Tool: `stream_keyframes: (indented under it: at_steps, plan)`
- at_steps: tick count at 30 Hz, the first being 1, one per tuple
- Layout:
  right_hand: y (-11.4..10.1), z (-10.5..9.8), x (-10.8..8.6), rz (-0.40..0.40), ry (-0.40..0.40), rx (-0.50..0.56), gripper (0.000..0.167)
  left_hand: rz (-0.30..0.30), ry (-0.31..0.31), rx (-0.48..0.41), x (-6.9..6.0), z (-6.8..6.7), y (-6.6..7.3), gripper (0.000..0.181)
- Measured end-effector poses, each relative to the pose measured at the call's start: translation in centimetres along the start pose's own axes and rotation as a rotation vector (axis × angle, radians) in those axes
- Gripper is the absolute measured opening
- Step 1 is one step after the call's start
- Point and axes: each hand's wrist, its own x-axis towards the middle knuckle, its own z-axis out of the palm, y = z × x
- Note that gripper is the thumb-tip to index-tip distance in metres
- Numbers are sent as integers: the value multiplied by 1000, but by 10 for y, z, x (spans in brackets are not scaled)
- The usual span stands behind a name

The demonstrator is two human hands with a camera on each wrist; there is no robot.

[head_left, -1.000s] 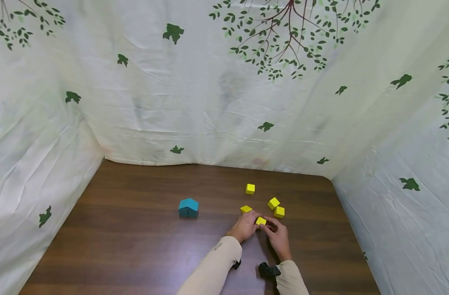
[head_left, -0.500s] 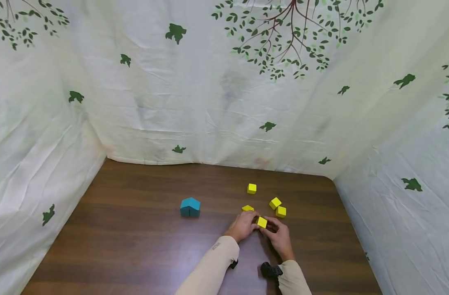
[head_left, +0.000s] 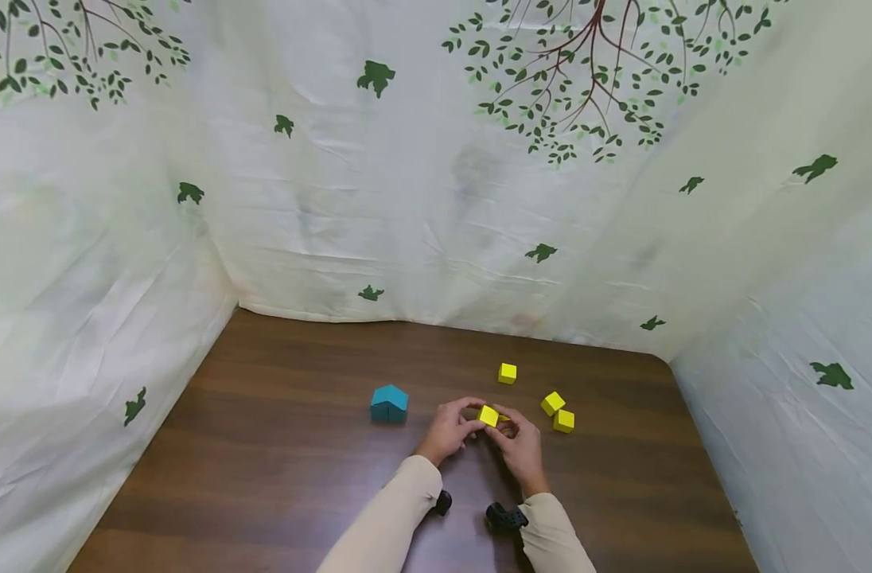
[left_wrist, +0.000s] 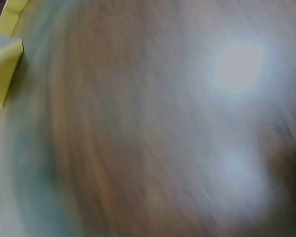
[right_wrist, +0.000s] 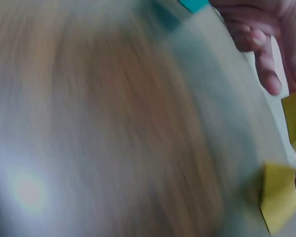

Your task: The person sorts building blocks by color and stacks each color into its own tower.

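Observation:
In the head view, a small yellow block [head_left: 488, 415] is held up between both hands. My left hand [head_left: 446, 430] pinches its left side with thumb and fingers. My right hand [head_left: 519, 450] pinches it from the right. Just behind the right fingers, another yellow block [head_left: 504, 419] shows only in part. The right wrist view shows the held yellow block [right_wrist: 293, 118] between fingers, with a second yellow block [right_wrist: 278, 195] below it. At the edge of the left wrist view are a wedge-like yellow piece [left_wrist: 5, 69] and a fingertip; that view is mostly blurred.
A blue house-shaped block group [head_left: 389, 403] stands left of the hands. Farther back is a yellow cube [head_left: 508, 373]. Right of the hands, a yellow cube [head_left: 553, 403] sits against another yellow cube [head_left: 563, 421]. White cloth walls surround the brown table [head_left: 278, 461].
Both hands have moved left and slightly away from the body, carrying the yellow block between them. The head view has turned a little left. The other blocks have stayed in place.

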Motion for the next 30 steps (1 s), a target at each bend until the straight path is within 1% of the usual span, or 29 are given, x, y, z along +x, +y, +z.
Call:
stream_keyframes:
  at_steps: [2,4,9,15,19,20,23,30]
  plan:
    - [-2,8,1,14,-17,-9,36,-4,24,-21,-4,-4,-5,33]
    - [-3,16,2,28,-41,-15,36,-20,53,-39,-7,-7,-10,35]
    - [-6,34,6,56,-90,-13,38,-83,112,-79,-14,-14,-19,37]
    - [-6,49,9,67,-146,0,39,-142,171,-76,-19,-18,-25,38]
    - [-5,54,12,72,-158,16,39,-153,210,-62,-21,-19,-25,38]
    - [-5,56,13,75,-157,22,39,-140,218,-59,-22,-19,-25,38]
    - [-7,58,14,79,-161,33,39,-127,237,-56,-23,-20,-25,38]
    - [-10,63,15,109,-171,36,39,-153,241,-52,-24,-22,-29,40]
